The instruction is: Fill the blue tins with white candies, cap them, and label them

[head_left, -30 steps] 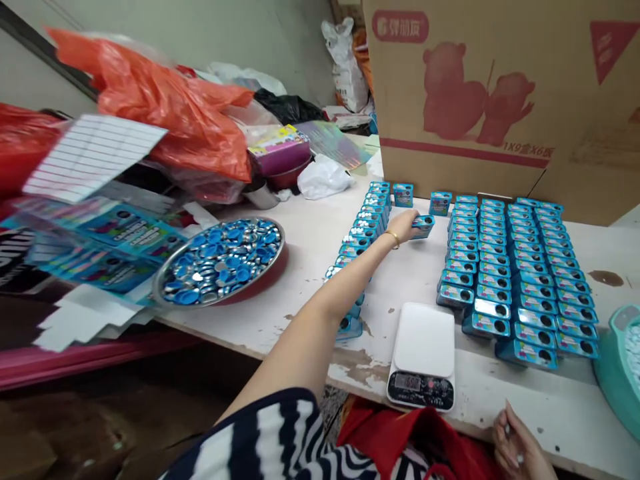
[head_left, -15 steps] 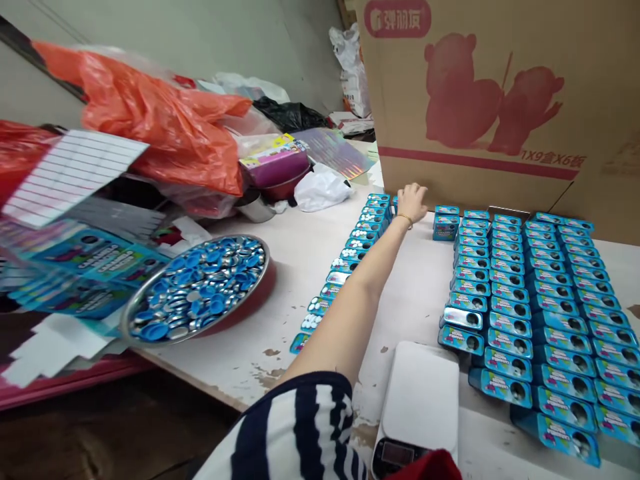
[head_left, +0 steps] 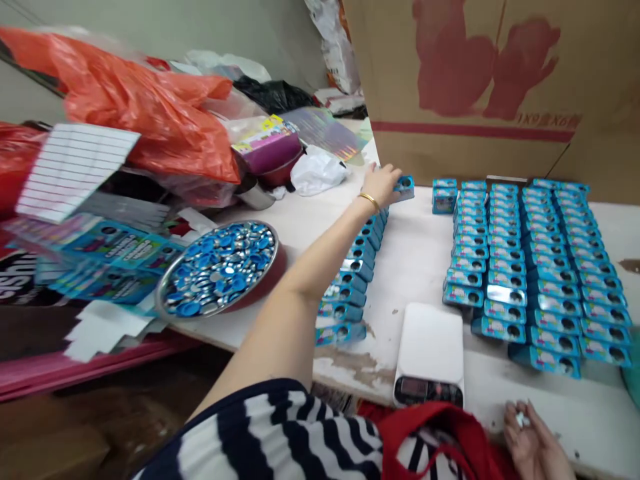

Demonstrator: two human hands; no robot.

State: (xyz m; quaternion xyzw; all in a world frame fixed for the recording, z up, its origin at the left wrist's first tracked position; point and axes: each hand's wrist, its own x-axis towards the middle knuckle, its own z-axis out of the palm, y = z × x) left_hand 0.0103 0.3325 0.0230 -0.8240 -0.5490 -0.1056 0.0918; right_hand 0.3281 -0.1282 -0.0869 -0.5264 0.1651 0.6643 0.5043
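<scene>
My left hand (head_left: 383,185) reaches to the far end of the left row of small blue printed boxes (head_left: 361,250). Its fingers are bent downward and closed, with the fingertips hidden behind the hand. Just right of the fingers stands one blue box (head_left: 405,188) with a round hole in its top, touching or very close to them. At the lower right, my right hand (head_left: 533,433) is turned palm up near the table's front edge, cupped around a few small white pieces (head_left: 521,419). My left forearm covers part of the left row.
Several rows of blue boxes with round holes (head_left: 540,267) fill the right side. A white digital scale (head_left: 431,343) lies in front. Left stands a metal bowl (head_left: 274,267) of blue and silver caps. A large carton (head_left: 475,157) blocks the back; an orange bag (head_left: 155,110) lies far left.
My left hand has moved left along the far end of the boxes, uncovering the single box beside it. My right hand has come into view as the camera tilted down.
</scene>
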